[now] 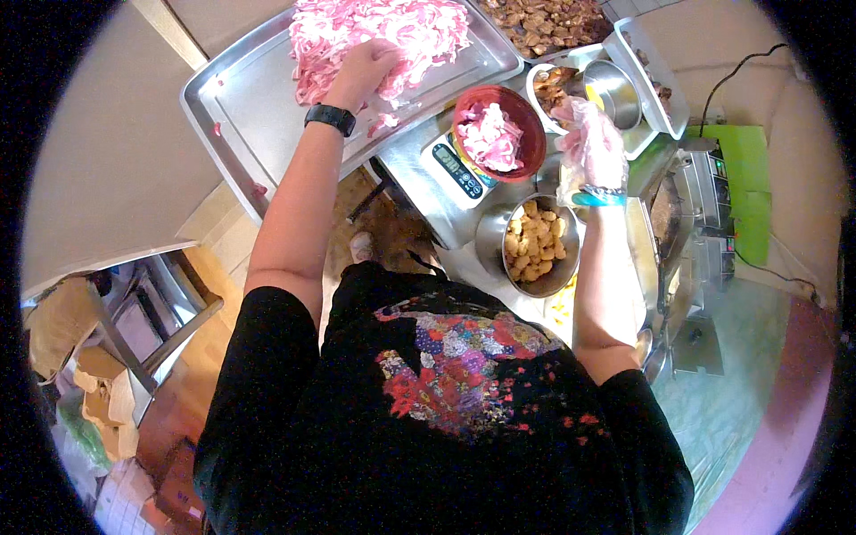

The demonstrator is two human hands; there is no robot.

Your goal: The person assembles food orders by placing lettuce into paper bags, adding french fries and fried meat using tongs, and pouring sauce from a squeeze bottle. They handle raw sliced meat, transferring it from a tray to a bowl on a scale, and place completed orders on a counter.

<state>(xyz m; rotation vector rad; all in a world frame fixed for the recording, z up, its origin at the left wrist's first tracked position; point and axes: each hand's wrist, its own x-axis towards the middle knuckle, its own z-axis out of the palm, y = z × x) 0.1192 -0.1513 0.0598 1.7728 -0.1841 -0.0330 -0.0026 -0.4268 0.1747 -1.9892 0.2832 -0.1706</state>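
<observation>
A heap of pink raw meat slices [419,40] lies on a large metal tray [245,111]. My left hand [366,71], wearing a dark watch at the wrist, is down on the heap with its fingers curled into the slices; the fingertips are partly hidden. Just right of the tray, a red-brown bowl [537,134] with more slices stands on a digital scale [456,174]. My right hand [590,147], in a clear plastic glove, is beside a white tub [533,94] of brown cooked-looking pieces. Its fingers are blurred by glare and the glove.
A steel bowl [493,236] of golden chunks stands near me, below the scale. A steel pot [615,94] sits in a white bin [664,116] at the far right. Behind is a tray of browned pieces [544,22]. A wooden shelf [187,334] stands at left.
</observation>
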